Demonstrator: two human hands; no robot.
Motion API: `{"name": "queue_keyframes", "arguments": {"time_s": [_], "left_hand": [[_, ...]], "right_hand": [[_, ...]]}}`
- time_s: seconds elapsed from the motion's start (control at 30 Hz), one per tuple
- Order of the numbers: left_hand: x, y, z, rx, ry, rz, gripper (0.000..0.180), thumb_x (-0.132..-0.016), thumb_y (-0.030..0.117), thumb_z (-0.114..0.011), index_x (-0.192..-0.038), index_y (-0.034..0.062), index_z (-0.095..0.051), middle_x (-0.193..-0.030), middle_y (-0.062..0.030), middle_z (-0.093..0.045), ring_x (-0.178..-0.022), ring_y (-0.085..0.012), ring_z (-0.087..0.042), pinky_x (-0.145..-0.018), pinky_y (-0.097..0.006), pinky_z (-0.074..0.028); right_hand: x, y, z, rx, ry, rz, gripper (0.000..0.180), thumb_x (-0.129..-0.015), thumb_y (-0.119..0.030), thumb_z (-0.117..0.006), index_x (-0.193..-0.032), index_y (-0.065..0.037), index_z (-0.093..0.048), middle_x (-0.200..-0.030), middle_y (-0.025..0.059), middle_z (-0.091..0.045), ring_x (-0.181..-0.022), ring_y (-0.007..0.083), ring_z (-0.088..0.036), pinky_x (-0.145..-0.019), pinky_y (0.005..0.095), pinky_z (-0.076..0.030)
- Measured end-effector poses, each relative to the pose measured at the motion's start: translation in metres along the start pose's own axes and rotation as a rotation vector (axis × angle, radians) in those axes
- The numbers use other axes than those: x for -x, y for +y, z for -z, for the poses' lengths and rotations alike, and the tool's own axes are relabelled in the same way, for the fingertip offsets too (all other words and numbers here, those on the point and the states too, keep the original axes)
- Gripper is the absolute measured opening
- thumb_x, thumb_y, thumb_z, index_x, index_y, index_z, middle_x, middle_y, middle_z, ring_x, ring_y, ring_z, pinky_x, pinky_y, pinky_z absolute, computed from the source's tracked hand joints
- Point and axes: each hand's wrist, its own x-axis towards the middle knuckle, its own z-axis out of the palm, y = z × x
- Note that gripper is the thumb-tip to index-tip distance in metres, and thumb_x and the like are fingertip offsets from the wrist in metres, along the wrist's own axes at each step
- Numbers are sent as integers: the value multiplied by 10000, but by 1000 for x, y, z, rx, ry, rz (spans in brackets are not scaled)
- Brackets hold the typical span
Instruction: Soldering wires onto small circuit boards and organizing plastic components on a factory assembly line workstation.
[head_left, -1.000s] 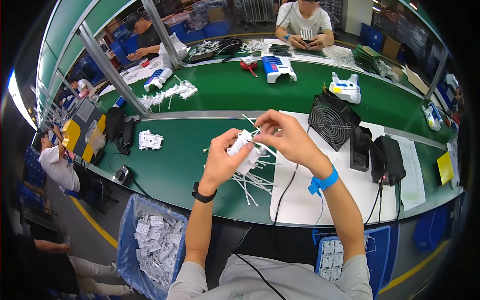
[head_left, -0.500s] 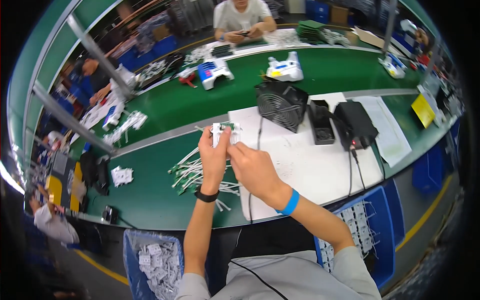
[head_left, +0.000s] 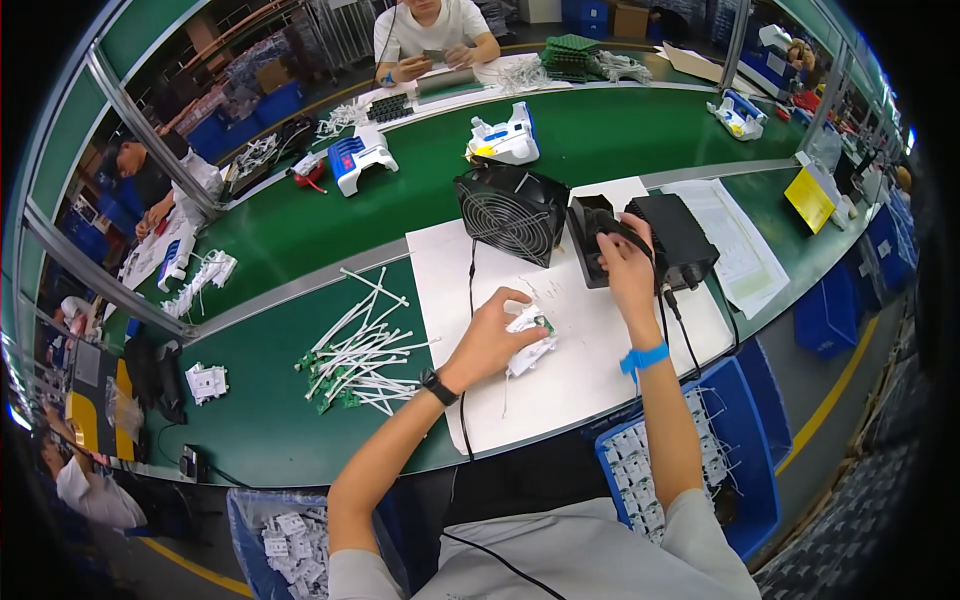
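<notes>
My left hand (head_left: 488, 342) holds a white plastic housing (head_left: 532, 360) between thumb and fingers, low over the white board (head_left: 440, 262). A small green circuit board (head_left: 545, 324) shows at the housing's edge, and a thin white lead hangs from it. To the right, the fingers of my right hand (head_left: 632, 272) are curled around a black corded tool (head_left: 603, 222) at a narrow black holder (head_left: 592, 272); its tip is hidden. Left of my left hand lies a pile of white cables with small green boards (head_left: 350, 365).
A black fan (head_left: 510, 215) stands behind my hands. A black power box (head_left: 672, 235) with cords sits beside the holder. Blue bins (head_left: 765, 490) with white parts flank me. A co-worker (head_left: 435, 40) sits across the green bench; papers (head_left: 725, 240) lie right.
My hands have separated. The left hand has carried the housing down and right over the white board; the right hand has left it and moved to the black tool at the holder.
</notes>
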Motion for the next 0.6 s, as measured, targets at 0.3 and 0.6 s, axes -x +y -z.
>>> {"name": "queue_keyframes", "arguments": {"time_s": [0.3,0.6], "left_hand": [[-9,-14,5,-500,69,-212,419,-828,273,-779,-1134,14,-661,-1065,-181,-644,-1029,-329,-600,-883,-398,-497],[12,-8,10,-547,44,-292,582,-853,322,-730,-1287,-34,-575,-1159,-166,-587,-1107,-335,-513,-977,-412,-410]], "right_hand": [[1,4,-4,415,264,333,192,-965,-200,-662,-1012,-21,-616,-842,141,-671,-781,260,-680,-735,364,-515],[29,30,23,-58,156,318,70,-1040,-122,-525,-1041,-52,-533,-926,15,-491,-752,78,-459,-665,212,-404]]}}
